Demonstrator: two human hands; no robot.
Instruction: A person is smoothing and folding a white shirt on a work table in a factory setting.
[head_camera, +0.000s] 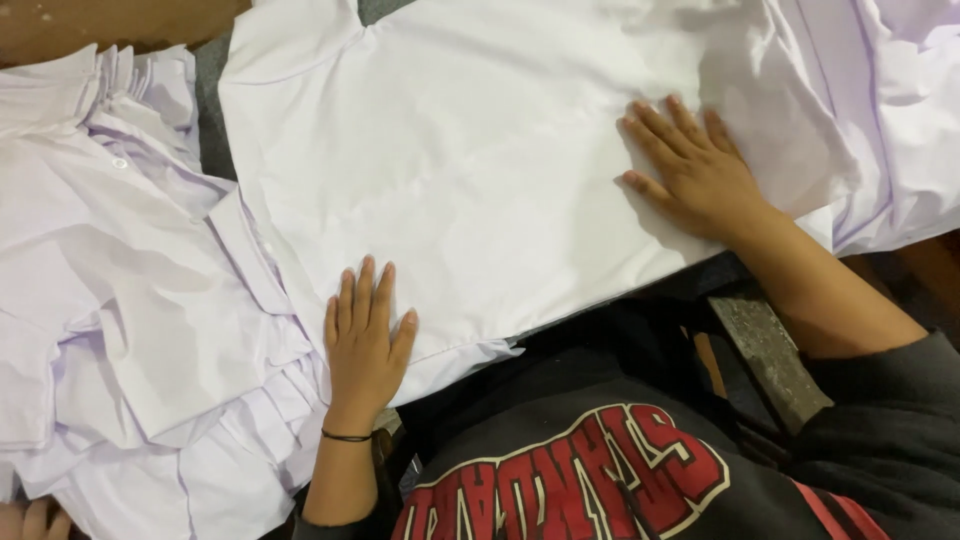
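Left hand (365, 335) and right hand (695, 170) flat, open, pressing white shirt (470, 150) mid-frame; thin, soft, light cloth, likely grippable at hem edge.

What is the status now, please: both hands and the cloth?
Left hand flat, open, on white shirt. Right hand flat, open, on same shirt. Pile of white shirts alongside, left.

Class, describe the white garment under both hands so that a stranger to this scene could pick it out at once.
Start at the table edge in front of the person's dark sweatshirt. The white garment lies there spread flat, with the left hand pressing its near hem and the right hand pressing its right part. Unlike the rumpled pile of white shirts to its left, it is smooth and laid out singly.
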